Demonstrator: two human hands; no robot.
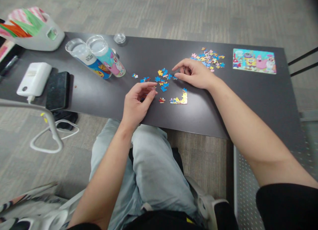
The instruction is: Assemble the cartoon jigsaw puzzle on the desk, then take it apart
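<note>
My left hand (137,102) is at the near side of the loose pieces, with a small puzzle piece (155,88) pinched between thumb and fingertips, mostly hidden. Above the table, my right hand (197,73) has thumb and index finger apart; the thumb tip is beside a blue puzzle piece (175,77), and whether it touches cannot be told. Between the hands lie several blue and yellow loose pieces (164,81). Closer to me, joined yellow pieces (183,99) form an L-shaped corner. A reddish piece (162,100) lies just left of it.
A heap of pieces (210,59) and a cartoon picture card (254,62) are on the right of the dark table (253,101). Leftward are two clear-topped cylinders (113,63), a round lid (120,38), a black phone (58,91), a white power bank (34,78) and a white container (51,36).
</note>
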